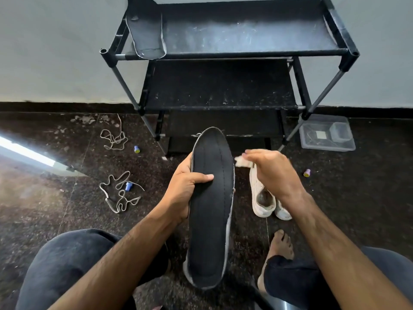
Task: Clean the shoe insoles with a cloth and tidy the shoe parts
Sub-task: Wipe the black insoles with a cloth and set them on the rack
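Observation:
My left hand (186,189) grips a long black insole (212,211) by its left edge, thumb across its face, holding it upright over the floor. Just right of the insole's upper part, my right hand (271,171) pinches a small white cloth (242,161), which is a little apart from the insole. A second black insole (145,30) lies on the left end of the shoe rack's top shelf, hanging over the front bar. A pair of white shoes (263,198) stands on the floor below my right hand.
A black shoe rack (234,52) stands against the wall ahead. Two loose laces (118,198) (112,139) lie on the dark floor at left, with small blue caps (128,186) (137,149). A clear plastic tray (326,135) sits at right, a purple cap (307,172) nearby. My bare foot (280,245) rests lower right.

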A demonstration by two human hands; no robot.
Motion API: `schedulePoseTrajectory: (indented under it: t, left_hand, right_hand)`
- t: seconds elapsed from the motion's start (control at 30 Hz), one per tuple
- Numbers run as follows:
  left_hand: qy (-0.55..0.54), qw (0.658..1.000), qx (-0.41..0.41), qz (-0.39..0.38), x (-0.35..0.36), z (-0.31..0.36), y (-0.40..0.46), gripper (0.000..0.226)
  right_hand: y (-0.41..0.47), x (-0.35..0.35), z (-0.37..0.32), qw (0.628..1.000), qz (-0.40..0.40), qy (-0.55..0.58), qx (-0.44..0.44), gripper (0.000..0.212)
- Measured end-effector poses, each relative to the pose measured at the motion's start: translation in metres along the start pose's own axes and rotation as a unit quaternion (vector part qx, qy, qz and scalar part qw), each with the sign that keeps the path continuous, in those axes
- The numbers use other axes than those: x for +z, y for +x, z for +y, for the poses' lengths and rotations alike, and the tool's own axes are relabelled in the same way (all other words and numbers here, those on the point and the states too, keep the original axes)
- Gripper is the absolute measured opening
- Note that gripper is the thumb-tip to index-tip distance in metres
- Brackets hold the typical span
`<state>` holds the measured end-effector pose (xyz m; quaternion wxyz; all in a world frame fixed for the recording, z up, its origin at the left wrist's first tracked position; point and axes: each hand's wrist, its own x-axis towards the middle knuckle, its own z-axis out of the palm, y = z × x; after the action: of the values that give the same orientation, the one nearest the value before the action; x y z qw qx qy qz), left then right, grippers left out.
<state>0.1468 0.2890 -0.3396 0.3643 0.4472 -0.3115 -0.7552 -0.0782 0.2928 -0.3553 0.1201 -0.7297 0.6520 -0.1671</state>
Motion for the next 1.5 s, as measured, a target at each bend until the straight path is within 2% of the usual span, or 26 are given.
schedulePoseTrajectory:
  t: [0.13, 0.2, 0.27, 0.33, 0.4, 0.47, 0.53, 0.57, 0.63, 0.73, 0.8, 0.9, 0.97, 1.1, 1.13, 1.2, 1.27, 1.33, 1.37, 1.43, 1.5]
  left_hand:
    - [0.033, 0.999, -0.006, 0.019, 0.002, -0.003, 0.002, 0.056]
    - [0.043, 0.999, 0.002, 0.022, 0.005, -0.007, 0.002, 0.057]
    - [0.04, 0.999, 0.016, 0.021, 0.007, -0.01, 0.002, 0.057]
    - [0.028, 0.999, 0.016, 0.012, 0.008, -0.009, 0.002, 0.059]
    - [0.022, 1.0, 0.021, 0.002, 0.006, -0.007, 0.002, 0.063]
    - [0.028, 0.998, 0.047, 0.011, 0.002, -0.003, 0.002, 0.064]
    - [0.025, 0.998, 0.06, 0.028, 0.001, 0.0, 0.002, 0.062]
    - [0.024, 0.997, 0.061, 0.035, 0.001, 0.001, 0.003, 0.06]
    - [0.04, 0.996, 0.056, 0.054, 0.0, 0.0, 0.006, 0.056]
    - [0.052, 0.997, 0.034, 0.053, 0.0, -0.008, 0.006, 0.053]
    - [0.041, 0.998, 0.032, 0.044, 0.002, -0.011, 0.006, 0.053]
    - [0.024, 0.998, 0.049, 0.031, 0.004, -0.011, 0.007, 0.056]
    - [0.027, 0.998, 0.049, 0.007, 0.006, -0.014, 0.007, 0.061]
    - [0.042, 0.997, 0.054, -0.045, 0.005, -0.017, 0.004, 0.066]
    - [0.044, 0.996, 0.058, -0.044, 0.003, -0.018, 0.004, 0.06]
    - [0.037, 0.998, 0.047, -0.022, 0.0, -0.02, 0.004, 0.046]
    - [0.034, 0.999, 0.021, -0.013, 0.001, -0.021, 0.002, 0.043]
    - [0.04, 0.999, 0.007, -0.034, 0.004, -0.022, 0.002, 0.052]
    - [0.039, 0.998, 0.0, -0.044, 0.005, -0.023, 0.003, 0.063]
    - [0.033, 0.998, 0.002, -0.045, 0.007, -0.022, 0.004, 0.078]
    - [0.034, 0.998, 0.014, -0.043, 0.006, -0.024, 0.006, 0.082]
  right_hand:
    - [0.003, -0.021, -0.028, 0.976, 0.174, 0.127, -0.031, 0.04]
    - [0.001, -0.023, -0.049, 0.964, 0.206, 0.146, -0.088, 0.036]
    - [-0.005, -0.011, -0.06, 0.962, 0.142, 0.118, -0.203, 0.031]
    - [-0.01, 0.006, -0.056, 0.961, 0.045, 0.068, -0.266, 0.035]
    - [-0.009, 0.014, -0.043, 0.969, 0.034, 0.04, -0.243, 0.041]
    - [-0.005, 0.014, -0.028, 0.986, 0.032, -0.002, -0.161, 0.043]
    - [0.0, 0.011, -0.017, 0.997, -0.019, -0.038, -0.06, 0.048]
    - [-0.001, 0.009, -0.015, 0.999, -0.015, -0.023, -0.019, 0.049]
    - [0.001, 0.0, -0.019, 0.998, 0.061, 0.028, 0.017, 0.043]
    - [0.004, -0.02, -0.041, 0.973, 0.186, 0.135, -0.017, 0.038]
    - [0.002, -0.023, -0.058, 0.962, 0.214, 0.158, -0.059, 0.037]
    - [-0.005, -0.003, -0.071, 0.976, 0.152, 0.106, -0.116, 0.034]
    - [-0.008, 0.011, -0.071, 0.985, 0.101, 0.091, -0.106, 0.033]
    - [-0.008, 0.014, -0.08, 0.985, 0.103, 0.101, -0.099, 0.029]
    - [-0.009, 0.012, -0.086, 0.981, 0.102, 0.128, -0.104, 0.031]
    - [-0.011, 0.007, -0.099, 0.96, 0.074, 0.258, -0.076, 0.033]
    - [-0.007, 0.0, -0.103, 0.904, 0.022, 0.426, -0.02, 0.037]
    - [0.0, -0.008, -0.095, 0.857, 0.037, 0.514, 0.021, 0.036]
    - [0.003, -0.014, -0.087, 0.851, 0.066, 0.519, 0.044, 0.034]
    - [0.005, -0.022, -0.069, 0.89, 0.137, 0.428, 0.085, 0.031]
    - [-0.001, -0.019, -0.061, 0.945, 0.164, 0.276, 0.061, 0.031]
